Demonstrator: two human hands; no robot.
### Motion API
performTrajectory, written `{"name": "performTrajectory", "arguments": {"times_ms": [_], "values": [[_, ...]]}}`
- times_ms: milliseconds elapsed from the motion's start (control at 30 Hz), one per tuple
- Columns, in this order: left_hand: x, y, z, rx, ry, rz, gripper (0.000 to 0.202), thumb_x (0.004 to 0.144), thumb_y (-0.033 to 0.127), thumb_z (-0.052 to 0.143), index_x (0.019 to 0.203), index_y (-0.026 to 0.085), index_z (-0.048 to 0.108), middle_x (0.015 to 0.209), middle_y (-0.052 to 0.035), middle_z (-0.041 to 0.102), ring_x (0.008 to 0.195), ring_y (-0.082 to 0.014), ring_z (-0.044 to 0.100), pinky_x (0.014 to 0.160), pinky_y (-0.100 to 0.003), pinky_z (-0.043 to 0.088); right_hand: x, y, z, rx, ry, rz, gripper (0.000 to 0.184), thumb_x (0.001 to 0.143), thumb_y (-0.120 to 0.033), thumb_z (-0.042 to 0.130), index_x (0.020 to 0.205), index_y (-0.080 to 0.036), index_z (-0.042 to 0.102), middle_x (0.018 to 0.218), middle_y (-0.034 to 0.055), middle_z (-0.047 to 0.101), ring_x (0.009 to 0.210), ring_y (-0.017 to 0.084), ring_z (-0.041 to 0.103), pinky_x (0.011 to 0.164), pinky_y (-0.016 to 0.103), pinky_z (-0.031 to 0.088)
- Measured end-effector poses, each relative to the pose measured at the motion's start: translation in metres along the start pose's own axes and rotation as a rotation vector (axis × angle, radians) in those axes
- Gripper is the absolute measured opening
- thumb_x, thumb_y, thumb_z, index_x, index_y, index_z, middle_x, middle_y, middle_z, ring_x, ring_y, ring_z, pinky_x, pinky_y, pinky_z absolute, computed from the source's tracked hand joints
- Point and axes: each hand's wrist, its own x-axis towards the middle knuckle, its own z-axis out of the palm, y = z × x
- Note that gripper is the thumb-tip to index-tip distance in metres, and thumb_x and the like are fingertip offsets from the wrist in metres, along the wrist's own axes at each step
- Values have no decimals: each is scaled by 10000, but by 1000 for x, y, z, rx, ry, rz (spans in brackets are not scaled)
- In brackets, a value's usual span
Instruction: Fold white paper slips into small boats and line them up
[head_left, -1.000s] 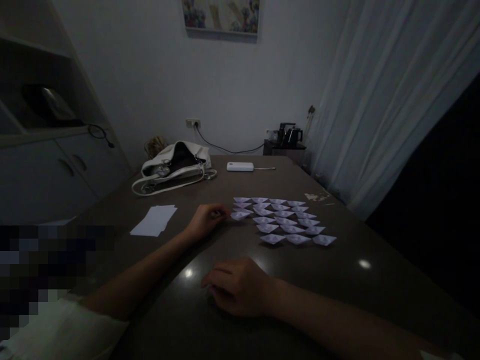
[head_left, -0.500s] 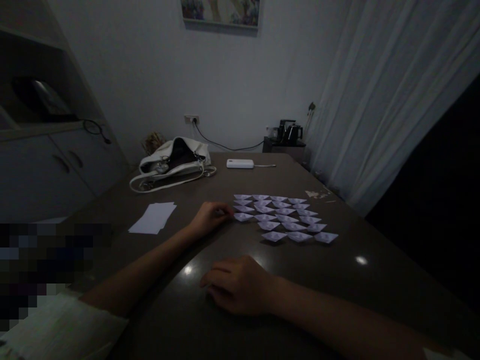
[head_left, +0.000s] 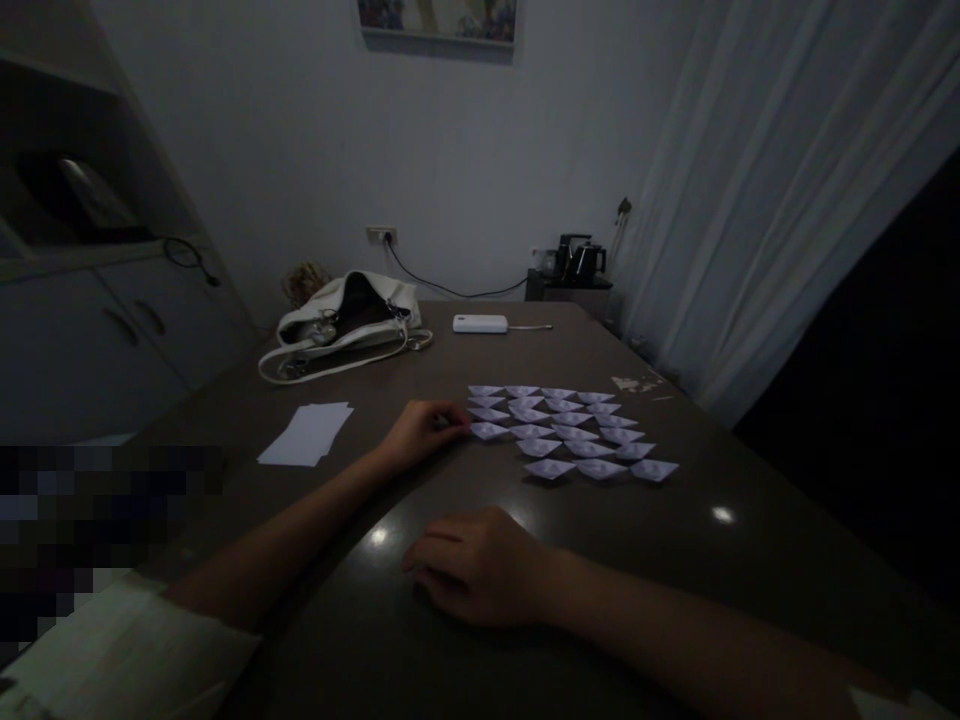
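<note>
Several small white folded paper boats (head_left: 574, 418) stand in rows on the dark table (head_left: 360, 640). My left hand (head_left: 429, 432) reaches to the left edge of this group, thumb and finger closed on the pointed left end of a paper boat (head_left: 489, 431). Nearer to me, my right hand (head_left: 480, 568) rests on the tabletop below the boats. Its fingers are loosely bent, a gap shows between thumb and fingers, and nothing is seen in it. Left of my left hand lies a small stack of white paper sheets (head_left: 309, 435).
A white handbag (head_left: 349, 325) lies at the back left. Behind the boats is a white power bank (head_left: 480, 324) with a short cable. Torn paper scraps (head_left: 634, 383) lie near the right edge. A black kettle (head_left: 585, 262) stands beyond the table, beside a pale curtain (head_left: 697, 200).
My left hand and the paper boat at its fingertips have shifted very slightly to the right. My right hand keeps its place on the table. The camera view tilts a little.
</note>
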Motion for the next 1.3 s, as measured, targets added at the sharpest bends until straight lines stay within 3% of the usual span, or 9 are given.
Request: {"name": "performTrajectory", "arguments": {"times_ms": [467, 933, 1133, 1300], "values": [[-1, -1, 1, 9, 6, -12, 185, 794, 330, 631, 848, 166, 697, 818, -27, 722, 711, -162, 630, 630, -229, 445, 1, 2, 1, 18, 12, -5, 169, 874, -210, 485, 996, -172, 595, 902, 7, 651, 733, 114, 588, 581, 215, 366], [-7, 1, -2, 108, 49, -84, 428, 921, 409, 382, 859, 133, 704, 699, -35, 705, 622, -156, 625, 581, -213, 435, 0, 2, 3, 34, 36, -11, 168, 873, -187, 492, 1007, -169, 591, 888, 23, 656, 726, 124, 590, 594, 216, 372], [-24, 2, -15, 276, 115, -178, 452, 940, 417, 334, 852, 153, 691, 737, -52, 703, 654, -177, 637, 597, -236, 435, 0, 1, 4, 50, 25, 12, 167, 862, -169, 505, 1002, -175, 596, 906, 32, 660, 731, 135, 602, 607, 220, 382], [-48, -1, -36, 463, 141, -259, 249, 865, 328, 481, 871, 176, 679, 871, -84, 686, 808, -231, 631, 728, -299, 461, -2, -1, 7, 69, 34, 30, 167, 862, -157, 503, 1001, -182, 592, 888, 33, 653, 739, 136, 596, 635, 222, 396]]}}
